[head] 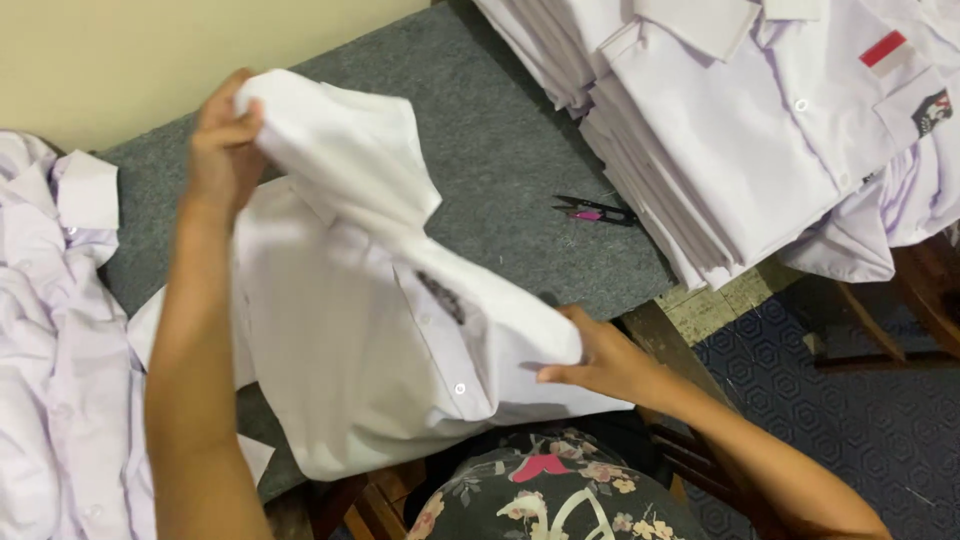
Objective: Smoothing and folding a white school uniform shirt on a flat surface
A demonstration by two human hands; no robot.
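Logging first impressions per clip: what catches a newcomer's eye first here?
A white shirt held up at centre, the left hand gripping its top, the right hand its lower edge. Top right, a tall stack of folded white shirts on the grey table, small snips beside it.

Not much here by way of labels, and no packages, signs or screens. On the top shirt of the folded stack at the far right sits a small flag patch [883, 48], a slanted rectangle, red above and white below. Just below it, on the chest pocket, is a dark badge [932, 110] (black with touches of red, too small to make out). The shirt being handled shows a blurred dark grey mark [441, 297] through its front.
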